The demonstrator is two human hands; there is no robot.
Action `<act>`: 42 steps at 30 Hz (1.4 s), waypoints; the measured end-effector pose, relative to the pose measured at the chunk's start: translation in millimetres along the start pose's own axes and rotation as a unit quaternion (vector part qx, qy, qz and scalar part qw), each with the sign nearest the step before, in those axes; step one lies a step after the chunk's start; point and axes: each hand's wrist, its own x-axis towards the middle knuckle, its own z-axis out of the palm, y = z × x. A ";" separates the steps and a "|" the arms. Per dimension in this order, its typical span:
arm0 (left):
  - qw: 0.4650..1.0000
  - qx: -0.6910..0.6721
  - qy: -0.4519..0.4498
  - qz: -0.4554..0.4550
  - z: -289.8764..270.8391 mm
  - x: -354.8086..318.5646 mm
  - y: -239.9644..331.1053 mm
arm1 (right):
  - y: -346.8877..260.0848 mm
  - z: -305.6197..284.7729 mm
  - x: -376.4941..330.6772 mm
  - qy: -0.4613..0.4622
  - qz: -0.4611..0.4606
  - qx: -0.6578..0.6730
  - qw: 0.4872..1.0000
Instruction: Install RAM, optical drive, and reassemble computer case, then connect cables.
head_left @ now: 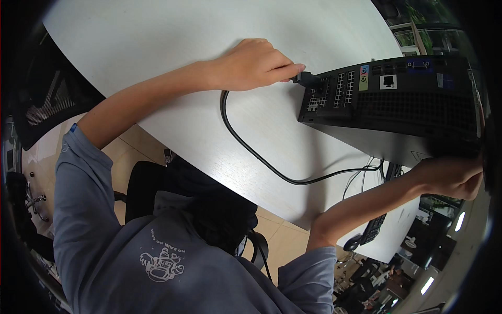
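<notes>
A black desktop computer case [402, 104] lies on a white table [172, 36], its rear panel of ports and vents facing me. My left hand [256, 64] pinches the black power plug [309, 79] at the socket in the case's rear corner. The plug's black cable [251, 149] loops across the table and runs off its edge. My right hand [452, 175] grips the near right side of the case from below.
A black office chair [157, 180] stands under the table edge beside my body. A mesh chair back [44, 107] is at the far left. A black keyboard [374, 230] and mouse [351, 242] lie on another desk at lower right. Thin cables [361, 178] hang by the table edge.
</notes>
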 end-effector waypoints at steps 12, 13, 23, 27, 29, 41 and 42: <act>0.998 -0.053 -0.006 -0.014 2.5 -1.6 8.1 | 20.2 -5.0 5.2 0.003 -0.054 0.028 0.998; 0.997 -0.073 -0.005 -0.014 2.2 -2.1 9.7 | 19.9 -4.8 4.6 0.005 -0.053 0.029 0.998; 0.993 -0.110 0.031 0.014 -2.7 -1.5 12.8 | 22.4 -4.8 4.5 0.016 -0.041 0.024 0.999; 0.991 -0.077 0.054 0.092 -0.5 -1.5 12.3 | 20.3 -3.6 3.5 0.018 -0.036 0.025 0.999; 0.990 -0.057 0.058 0.116 0.5 -0.8 12.2 | 19.7 -2.5 3.0 0.019 -0.034 0.027 0.999; 0.959 0.160 0.072 0.222 -1.9 10.1 15.0 | 37.8 -16.4 -0.1 0.023 0.007 0.024 0.999; 0.960 0.158 0.082 0.218 -0.7 8.6 15.5 | 44.7 -20.7 -0.3 0.020 0.019 0.018 0.999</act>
